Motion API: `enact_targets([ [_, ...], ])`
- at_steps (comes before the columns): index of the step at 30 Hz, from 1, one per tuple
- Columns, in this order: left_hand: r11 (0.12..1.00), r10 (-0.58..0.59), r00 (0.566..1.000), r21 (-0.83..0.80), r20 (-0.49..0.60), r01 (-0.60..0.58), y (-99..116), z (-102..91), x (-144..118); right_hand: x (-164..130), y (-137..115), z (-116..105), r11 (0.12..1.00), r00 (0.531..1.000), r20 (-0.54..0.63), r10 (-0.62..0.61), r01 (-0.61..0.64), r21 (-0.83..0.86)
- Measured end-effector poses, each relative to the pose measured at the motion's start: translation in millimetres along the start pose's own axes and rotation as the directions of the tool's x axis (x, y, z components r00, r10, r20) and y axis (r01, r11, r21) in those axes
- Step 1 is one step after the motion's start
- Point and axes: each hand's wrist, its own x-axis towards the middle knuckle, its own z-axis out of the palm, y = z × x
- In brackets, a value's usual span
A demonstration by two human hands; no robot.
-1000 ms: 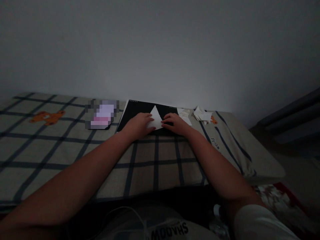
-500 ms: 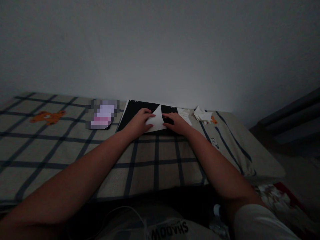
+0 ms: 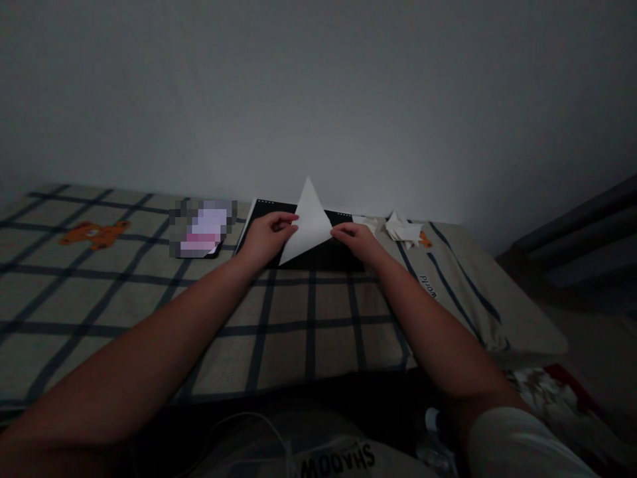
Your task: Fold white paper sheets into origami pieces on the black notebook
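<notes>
In a dim room, a person seated at a bed (image 3: 308,332) covered in a checked sheet lifts a white paper triangle (image 3: 308,222) off a black board (image 3: 269,229) lying near the wall. The left hand (image 3: 266,236) pinches the sheet's left edge between thumb and fingers, and the right hand (image 3: 355,239) pinches its right corner, so both hands are closed on the paper. The triangle stands tilted, its apex up toward the wall and its lower point just above the board. The sheet looks thin and very light, and seems to keep its shape only because it is folded; it would likely crease or tear under a hard squeeze, so a gentle hold at the edges and folded corners suits it best. A small heap of white paper scraps (image 3: 401,229) lies to the right of the board, and a blurred pinkish object (image 3: 202,229) to its left.
</notes>
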Motion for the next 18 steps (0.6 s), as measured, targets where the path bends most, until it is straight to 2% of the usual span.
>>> enact_targets([
  [3, 0.982, 0.126, 0.992, 0.142, 0.021, -0.127, -1, 0.1, 0, -2, -2, 2, 0.99, 0.999, -0.002, 0.035, -0.034, 0.138],
  [5, 0.957, 0.199, 0.975, 0.195, 0.099, -0.215, 0, 0.8, -1, -3, -4, 3, 0.982, 0.998, -0.012, 0.054, -0.051, 0.182],
  [7, 0.948, 0.209, 0.959, 0.201, 0.193, -0.248, 2, 2.8, -3, -3, -6, 4, 0.977, 0.997, -0.03, 0.077, -0.07, 0.203],
  [10, 0.955, 0.163, 0.946, 0.196, 0.28, -0.223, 4, 6.6, -6, -3, -8, 4, 0.972, 0.993, -0.064, 0.103, -0.087, 0.217],
  [12, 0.963, 0.132, 0.947, 0.189, 0.293, -0.193, 6, 7.8, -8, -3, -7, 5, 0.963, 0.992, -0.073, 0.102, -0.08, 0.257],
  [18, 0.987, 0.067, 0.981, 0.135, 0.18, -0.092, 10, 1.7, -7, -3, -6, 7, 0.923, 0.999, -0.036, -0.001, 0.015, 0.385],
])
